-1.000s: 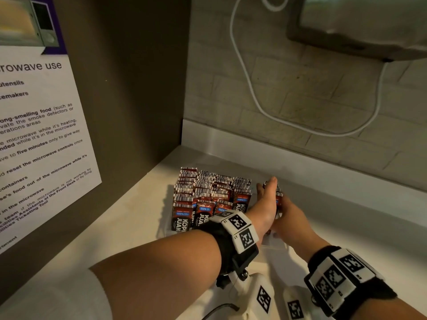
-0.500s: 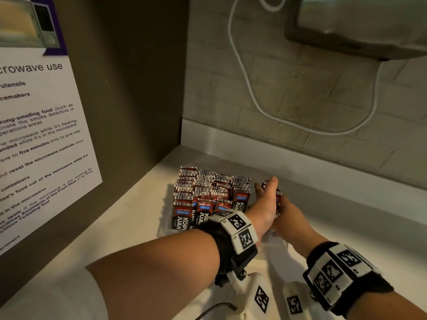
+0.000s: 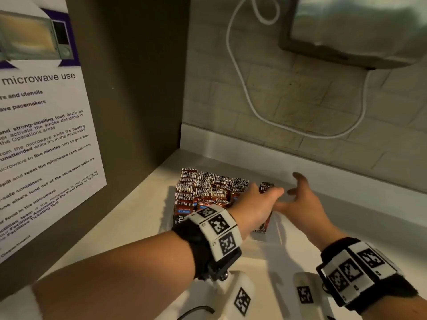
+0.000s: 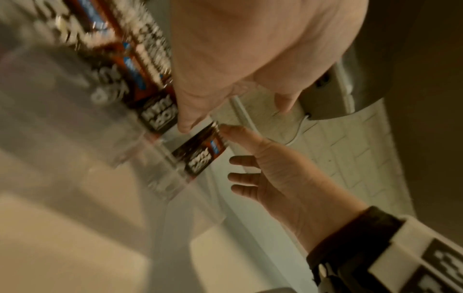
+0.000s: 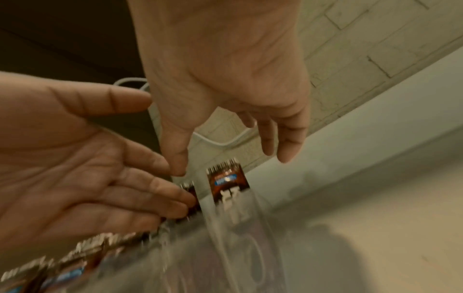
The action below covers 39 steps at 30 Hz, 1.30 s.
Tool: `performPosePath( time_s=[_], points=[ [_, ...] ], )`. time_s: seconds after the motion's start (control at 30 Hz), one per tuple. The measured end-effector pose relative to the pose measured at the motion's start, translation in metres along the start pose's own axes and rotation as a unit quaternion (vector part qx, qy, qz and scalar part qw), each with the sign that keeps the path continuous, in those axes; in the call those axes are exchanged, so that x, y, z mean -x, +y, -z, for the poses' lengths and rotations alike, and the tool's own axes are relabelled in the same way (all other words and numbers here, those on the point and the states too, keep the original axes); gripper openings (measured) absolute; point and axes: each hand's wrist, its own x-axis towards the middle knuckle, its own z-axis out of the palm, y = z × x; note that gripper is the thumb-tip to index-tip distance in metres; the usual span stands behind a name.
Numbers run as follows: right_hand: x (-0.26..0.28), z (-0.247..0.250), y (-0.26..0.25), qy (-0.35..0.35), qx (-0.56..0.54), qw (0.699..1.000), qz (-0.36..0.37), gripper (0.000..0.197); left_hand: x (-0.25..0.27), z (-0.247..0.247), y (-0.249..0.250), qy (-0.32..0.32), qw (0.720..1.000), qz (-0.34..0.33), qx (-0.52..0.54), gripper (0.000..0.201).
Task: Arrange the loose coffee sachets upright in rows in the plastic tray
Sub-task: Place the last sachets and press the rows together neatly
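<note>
A clear plastic tray (image 3: 278,230) sits on the white counter, its left part packed with upright rows of red-brown coffee sachets (image 3: 208,190). Apart from the rows, a small bunch of sachets (image 3: 265,187) stands upright in the tray's right part; the right wrist view shows the bunch (image 5: 228,181) free of both hands. My left hand (image 3: 269,196) reaches across the tray, its straight fingers (image 5: 175,196) resting against the end of the rows. To the right of the bunch, my right hand (image 3: 298,191) hovers with fingers spread and holds nothing.
A dark side panel with a microwave poster (image 3: 44,139) walls off the left. The tiled back wall carries a looping white cable (image 3: 245,88) and an appliance (image 3: 351,31) at top right. A raised ledge (image 3: 323,172) runs behind the tray.
Both hands were pressed together around the small bunch of sachets. Now my right hand has let go, opened and drawn away to the right, leaving the bunch standing.
</note>
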Motion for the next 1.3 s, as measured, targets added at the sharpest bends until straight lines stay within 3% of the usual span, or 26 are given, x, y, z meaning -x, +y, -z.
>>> performPosePath(
  time_s=[0.13, 0.23, 0.33, 0.43, 0.5, 0.73, 1.07, 1.3],
  points=[
    [0.002, 0.01, -0.02, 0.098, -0.062, 0.992, 0.058, 0.083, 0.023, 0.036, 0.017, 0.081, 0.988, -0.104, -0.079, 0.05],
    [0.005, 0.008, -0.036, 0.057, -0.042, 0.99, 0.119, 0.051, 0.034, 0.071, 0.022, 0.144, 0.966, -0.163, -0.142, 0.036],
    [0.007, -0.003, -0.051, -0.038, 0.099, 0.979, 0.176, 0.049, 0.039, 0.109, 0.016, 0.156, 0.928, -0.147, -0.304, 0.061],
    [0.008, -0.02, -0.058, -0.099, 0.207, 0.951, 0.209, 0.057, 0.042, 0.13, -0.005, 0.098, 0.896, -0.092, -0.424, 0.096],
    [0.009, -0.03, -0.06, -0.107, 0.238, 0.939, 0.222, 0.059, 0.042, 0.134, -0.022, 0.064, 0.888, -0.076, -0.449, 0.107],
    [0.005, -0.05, -0.057, -0.084, 0.245, 0.941, 0.219, 0.058, 0.035, 0.138, -0.047, 0.028, 0.919, -0.09, -0.383, 0.112],
    [0.001, -0.053, -0.053, -0.096, 0.238, 0.942, 0.218, 0.055, 0.032, 0.14, -0.05, 0.022, 0.925, -0.093, -0.368, 0.113],
    [0.002, -0.05, -0.051, -0.116, 0.233, 0.941, 0.216, 0.041, 0.03, 0.142, -0.052, 0.026, 0.924, -0.089, -0.372, 0.115]
  ],
)
